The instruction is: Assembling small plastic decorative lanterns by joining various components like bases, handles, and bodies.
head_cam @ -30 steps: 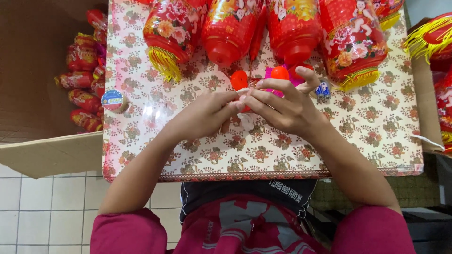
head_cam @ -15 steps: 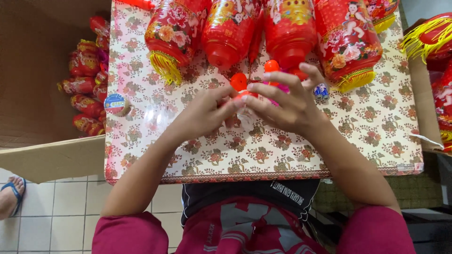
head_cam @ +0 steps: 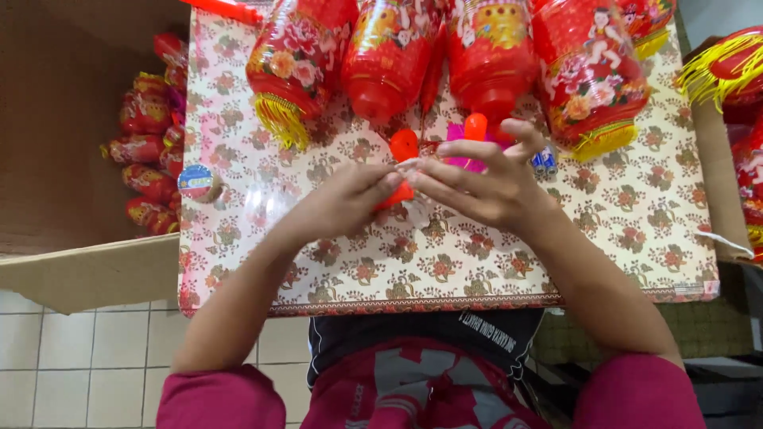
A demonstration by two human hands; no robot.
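Fingertips of both hands meet over a small red piece (head_cam: 395, 193) at the middle of the table (head_cam: 477, 262). Most of that piece is hidden under the fingers, so its shape is hard to make out; only a red edge shows below the left thumb. The left hand (head_cam: 343, 200) pinches it narrowly from the left, fingers curled in. The right hand (head_cam: 485, 184) comes from the right with its fingers long and spread, their tips touching the same spot; whether they grip the piece or only rest on it I cannot tell.

Just behind the hands stands an orange cap (head_cam: 404, 144), and beside it an orange peg (head_cam: 475, 127) over something pink (head_cam: 465, 147), mostly covered by the right fingers. Two small blue cylinders (head_cam: 544, 162) lie near the right hand, half hidden by a tassel.

Four red lanterns (head_cam: 389, 59) lie in a row along the far edge, their tops cut off by the frame; yellow fringe hangs from the outer two. A round blue-topped lid (head_cam: 195, 181) sits near the table's left edge, with a clear, faint wrapper (head_cam: 266, 206) next to it.

Left of the table a cardboard box (head_cam: 71, 270) holds more red lanterns (head_cam: 147, 151), stacked and partly in shadow. At the right edge further lanterns (head_cam: 727, 71) are cut off.
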